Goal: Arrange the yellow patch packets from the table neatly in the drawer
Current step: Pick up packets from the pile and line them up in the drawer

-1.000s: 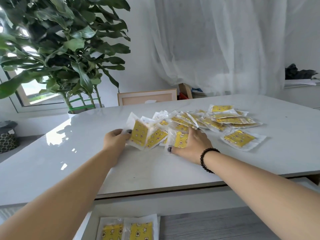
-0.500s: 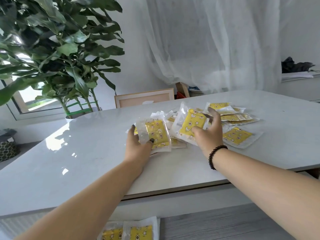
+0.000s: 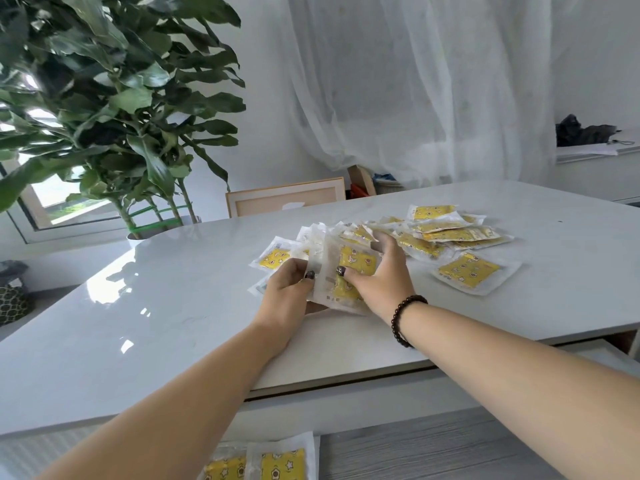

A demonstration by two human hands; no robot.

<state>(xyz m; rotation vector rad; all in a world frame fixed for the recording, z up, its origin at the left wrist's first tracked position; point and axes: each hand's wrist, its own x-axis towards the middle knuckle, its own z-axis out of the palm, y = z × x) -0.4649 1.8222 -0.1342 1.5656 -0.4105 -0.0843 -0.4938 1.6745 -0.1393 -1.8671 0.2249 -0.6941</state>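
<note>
Several yellow patch packets [image 3: 446, 233] in clear wrappers lie scattered on the white table [image 3: 173, 306]. One lone packet [image 3: 469, 271] sits to the right. My left hand [image 3: 287, 292] and my right hand [image 3: 377, 275] together grip a small stack of packets [image 3: 349, 268] held between them, just above the tabletop. Below the table's front edge, the open drawer [image 3: 433, 452] holds two packets [image 3: 273, 462] side by side at its left end.
A large potted plant [image 3: 104, 109] stands at the table's far left corner. A framed board [image 3: 287, 199] leans behind the table. Sheer curtains [image 3: 415, 81] hang at the back. The drawer's grey floor is bare to the right of the two packets.
Both hands lifted packets from the pile and brought them together; the separate packets each hand held half a second ago now form one stack between them.
</note>
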